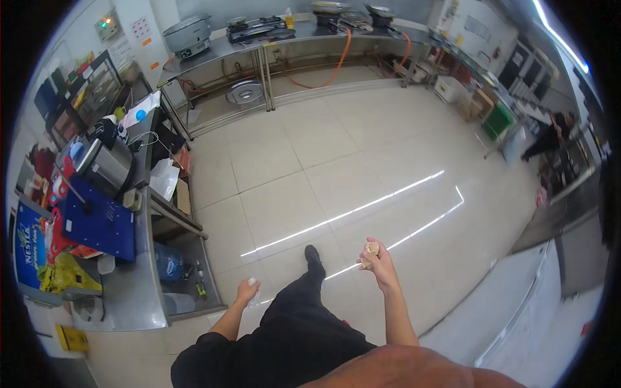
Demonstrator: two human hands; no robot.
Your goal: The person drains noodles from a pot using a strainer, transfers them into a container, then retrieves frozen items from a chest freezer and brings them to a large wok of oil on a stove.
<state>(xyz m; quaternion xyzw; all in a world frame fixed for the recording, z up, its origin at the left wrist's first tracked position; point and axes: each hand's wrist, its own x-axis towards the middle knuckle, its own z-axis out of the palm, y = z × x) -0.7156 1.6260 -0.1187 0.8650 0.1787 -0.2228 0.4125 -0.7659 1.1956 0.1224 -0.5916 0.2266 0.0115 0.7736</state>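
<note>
My right hand [383,269] is out in front at waist height, its fingers closed on a pale brown, lumpy piece [371,249] that looks like food. What exactly it is cannot be made out. Lower and to the left, my left hand [246,292] is curled around a small white item [251,281]. A thin, see-through bit, perhaps plastic, hangs below that hand. Both hands are above the tiled floor [271,213], away from the tables.
At left stands a steel table [140,291] with a blue board [99,220] and a steel container [109,165]. A long counter [301,36] with stoves and a rice cooker [187,36] spans the back. A white chest [485,296] is near right; another person [553,133] is far right.
</note>
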